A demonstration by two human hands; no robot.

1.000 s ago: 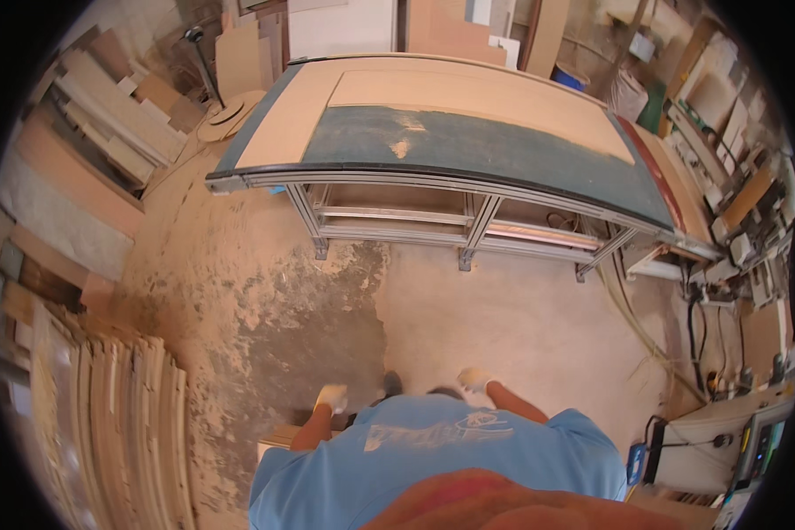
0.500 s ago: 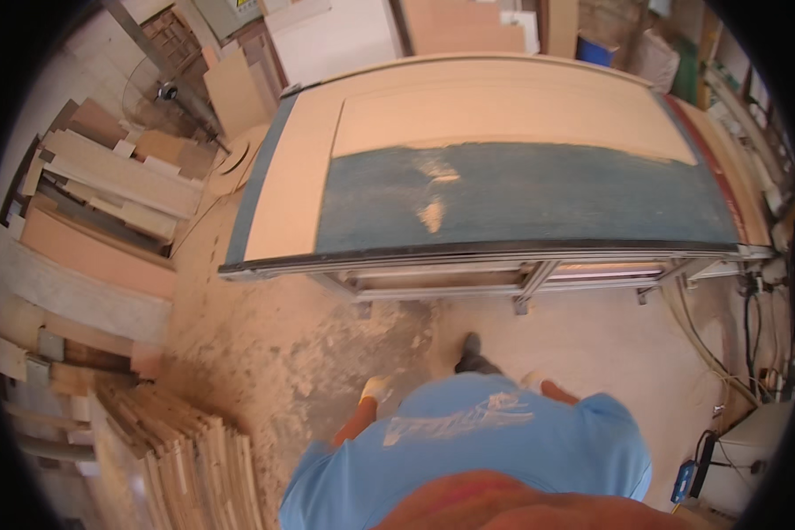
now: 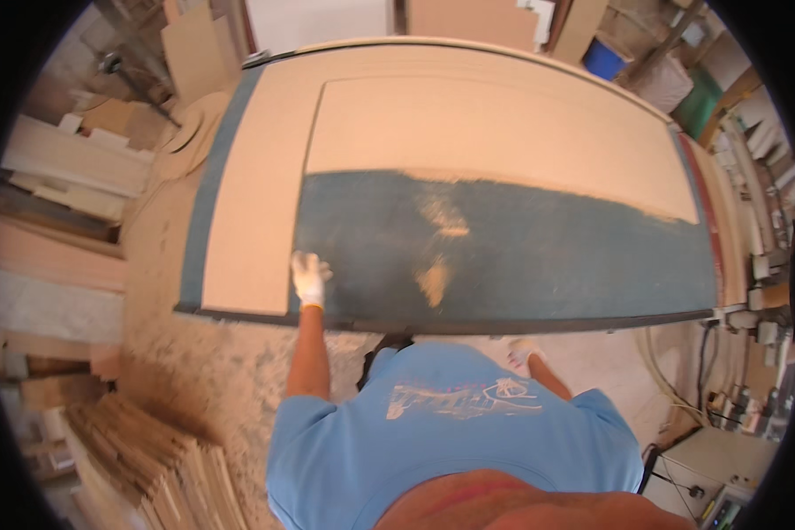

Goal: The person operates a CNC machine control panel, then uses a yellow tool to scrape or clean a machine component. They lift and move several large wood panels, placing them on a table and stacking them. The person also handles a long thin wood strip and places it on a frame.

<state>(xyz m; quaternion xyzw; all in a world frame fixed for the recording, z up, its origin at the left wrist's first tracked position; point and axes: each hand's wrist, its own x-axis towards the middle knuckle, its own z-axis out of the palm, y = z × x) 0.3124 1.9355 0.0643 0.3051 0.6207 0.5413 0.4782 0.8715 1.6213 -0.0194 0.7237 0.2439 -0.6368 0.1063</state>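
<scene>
My left hand (image 3: 310, 278), in a white work glove, reaches over the near left part of the table. It is open and holds nothing, its thumb apart from the fingers, beside the right edge of a long pale board strip (image 3: 248, 194); whether it touches the strip I cannot tell. Right of that hand lies the table's dark blue surface (image 3: 539, 256), with two patches of pale sawdust (image 3: 433, 281) on it. A large pale panel (image 3: 503, 132) covers the far part. My right hand (image 3: 527, 355), also gloved, hangs near my body short of the table edge, loosely open and empty.
A dark rail (image 3: 468, 326) runs along the table's near edge. Stacked boards (image 3: 155, 459) stand at the lower left, with more piled behind them. A grey machine box (image 3: 720, 468) with cables is at the lower right. A blue bin (image 3: 604, 58) stands beyond the table.
I have come closer to the table. My left hand has risen from my side and stretched forward over the tabletop. My right hand stays low by my body.
</scene>
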